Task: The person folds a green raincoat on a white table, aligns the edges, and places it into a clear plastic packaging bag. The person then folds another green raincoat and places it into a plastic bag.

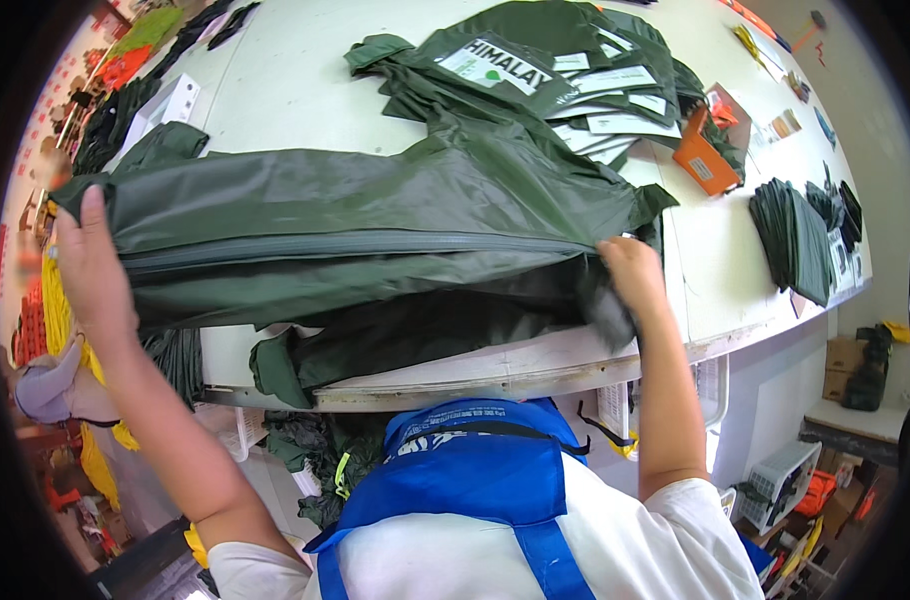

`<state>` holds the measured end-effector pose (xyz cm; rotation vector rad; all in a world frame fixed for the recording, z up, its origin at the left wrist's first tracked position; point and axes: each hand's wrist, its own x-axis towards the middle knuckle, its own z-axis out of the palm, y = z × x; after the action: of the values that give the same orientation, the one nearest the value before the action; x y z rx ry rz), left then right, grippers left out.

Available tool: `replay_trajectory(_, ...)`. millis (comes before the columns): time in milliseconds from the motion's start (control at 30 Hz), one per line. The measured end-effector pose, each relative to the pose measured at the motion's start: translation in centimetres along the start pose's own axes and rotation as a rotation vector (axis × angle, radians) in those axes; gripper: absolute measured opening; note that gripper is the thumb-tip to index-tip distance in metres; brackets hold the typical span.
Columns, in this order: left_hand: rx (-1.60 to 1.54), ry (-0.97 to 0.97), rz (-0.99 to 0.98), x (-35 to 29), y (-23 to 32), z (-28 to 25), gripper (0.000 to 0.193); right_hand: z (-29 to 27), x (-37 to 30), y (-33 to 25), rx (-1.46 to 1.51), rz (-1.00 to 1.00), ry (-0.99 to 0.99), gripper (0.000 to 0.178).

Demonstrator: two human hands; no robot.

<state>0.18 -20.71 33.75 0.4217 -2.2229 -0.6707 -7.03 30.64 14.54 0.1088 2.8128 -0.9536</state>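
Observation:
A dark green waterproof jacket is stretched sideways across the table's front edge, its long grey zip running nearly straight between my hands. My left hand grips the jacket's left end, thumb upright and the other fingers behind the cloth. At the zip's right end, my right hand is closed on the fabric; the exact pinch is partly hidden. One sleeve spreads away toward the far side, while a dark lower part, blurred near my right hand, hangs over the edge.
Beyond the jacket lies a pile of folded green garments with white-labelled packets. An orange box stands to its right, and folded green pieces lie farther right. A white box is at left. White baskets sit below.

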Motion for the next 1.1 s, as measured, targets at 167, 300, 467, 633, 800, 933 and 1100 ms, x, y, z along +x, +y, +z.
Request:
replay_trajectory(167,0.066,-0.246,-0.106,4.7,-9.9,-0.1,0.042,-5.0,-0.4,8.1,-0.057,0.226,0.066,0.032)
replay_trajectory(300,0.745,-0.573,-0.013,2.1,-24.1,2.2,0.055,-2.8,-1.9,10.0,-0.214,0.174,-0.206,0.034)
replay_trajectory(467,1.237,-0.741,-0.254,-8.3,-15.0,9.0,0.045,0.3,-5.7,12.9,0.558,0.383,-0.233,0.040)
replay_trajectory(633,-0.259,-1.008,-0.052,-19.4,-0.5,16.2,0.027,3.7,-4.9,9.8,0.448,0.422,-0.291,0.064)
replay_trajectory(800,-0.037,-1.023,0.373,-28.4,3.2,24.3,0.037,6.2,-3.1,9.6,0.977,0.496,-0.230,0.046)
replay_trajectory(933,-0.167,-1.214,0.106,-28.2,2.2,26.2,0.019,6.0,-3.3,9.9,1.032,0.588,-0.155,0.041)
replay_trajectory(1100,-0.164,-1.306,0.010,-28.4,0.4,27.5,0.018,7.6,-3.2,10.8,1.029,0.554,-0.078,0.038)
